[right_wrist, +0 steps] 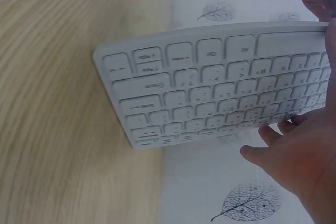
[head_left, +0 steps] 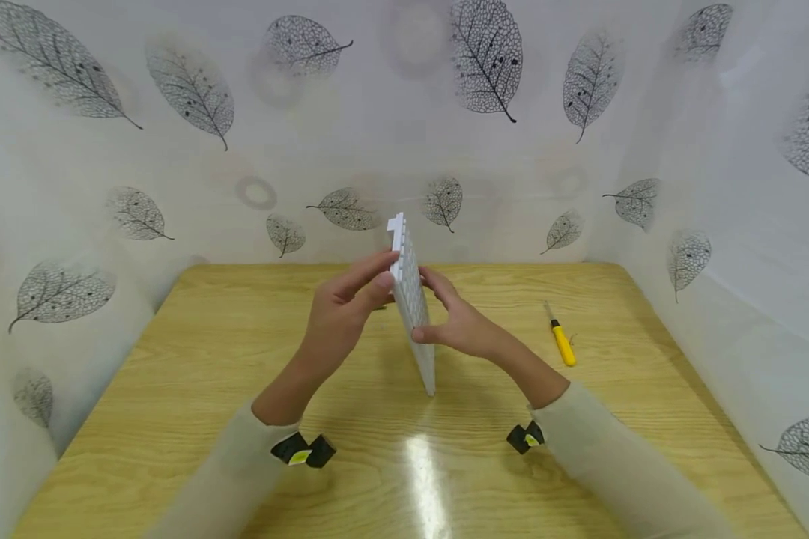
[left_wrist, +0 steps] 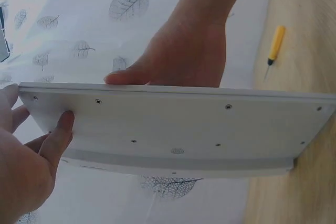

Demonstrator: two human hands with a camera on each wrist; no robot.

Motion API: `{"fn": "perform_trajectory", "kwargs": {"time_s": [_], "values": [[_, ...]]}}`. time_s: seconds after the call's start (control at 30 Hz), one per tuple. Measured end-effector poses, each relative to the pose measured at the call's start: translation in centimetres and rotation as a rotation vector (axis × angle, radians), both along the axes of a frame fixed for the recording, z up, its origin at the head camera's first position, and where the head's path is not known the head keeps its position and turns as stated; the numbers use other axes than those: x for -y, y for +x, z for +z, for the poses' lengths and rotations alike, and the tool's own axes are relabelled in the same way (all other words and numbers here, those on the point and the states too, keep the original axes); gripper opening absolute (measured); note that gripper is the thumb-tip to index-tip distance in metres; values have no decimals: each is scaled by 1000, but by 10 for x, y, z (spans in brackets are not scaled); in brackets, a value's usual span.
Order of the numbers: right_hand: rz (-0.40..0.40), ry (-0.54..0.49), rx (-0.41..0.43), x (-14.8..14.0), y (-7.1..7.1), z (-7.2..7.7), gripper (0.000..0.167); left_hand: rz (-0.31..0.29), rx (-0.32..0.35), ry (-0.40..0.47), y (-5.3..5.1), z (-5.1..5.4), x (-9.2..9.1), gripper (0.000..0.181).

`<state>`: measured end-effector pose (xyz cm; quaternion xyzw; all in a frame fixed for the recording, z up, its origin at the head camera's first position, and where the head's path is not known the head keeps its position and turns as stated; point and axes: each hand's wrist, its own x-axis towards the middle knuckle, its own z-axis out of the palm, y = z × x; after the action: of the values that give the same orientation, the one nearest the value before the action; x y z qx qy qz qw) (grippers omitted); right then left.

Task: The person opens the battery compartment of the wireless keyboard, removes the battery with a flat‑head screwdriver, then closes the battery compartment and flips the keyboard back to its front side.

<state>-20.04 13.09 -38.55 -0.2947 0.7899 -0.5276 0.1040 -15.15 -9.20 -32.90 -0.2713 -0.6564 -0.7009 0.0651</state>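
A white keyboard (head_left: pixel 414 322) stands tilted on its short end, keys facing right; whether its lower end touches the table cannot be told. My left hand (head_left: pixel 333 311) grips its upper part, with a finger on the back. The right hand (head_left: pixel 465 326) spans its width from the key side, thumb at the near long edge and fingers at the far one. In the left wrist view, the back panel (left_wrist: pixel 152 124) carries several small screws and a raised strip along one edge. Rows of keys (right_wrist: pixel 220 85) fill the right wrist view.
A screwdriver (head_left: pixel 563 348) with a yellow handle lies on the wooden table (head_left: pixel 229 359), right of the hands. Small dark bits lie behind the left hand, mostly hidden. A white leaf-patterned cloth (head_left: pixel 377 150) surrounds the table at the back and sides.
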Motion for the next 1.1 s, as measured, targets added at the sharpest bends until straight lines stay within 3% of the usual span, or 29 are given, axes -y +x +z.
{"fn": "perform_trajectory", "kwargs": {"time_s": [0.2,0.37,0.67,1.1], "values": [[8,58,59,7,-1,-14,131,7,43,37,2,-4,19,39],[-4,95,62,13,-2,-21,139,52,65,29,3,-8,33,39],[5,139,-17,17,-6,-31,133,128,75,52,11,-13,47,38],[32,220,-4,19,-4,-36,126,134,115,124,22,-21,61,40]]}}
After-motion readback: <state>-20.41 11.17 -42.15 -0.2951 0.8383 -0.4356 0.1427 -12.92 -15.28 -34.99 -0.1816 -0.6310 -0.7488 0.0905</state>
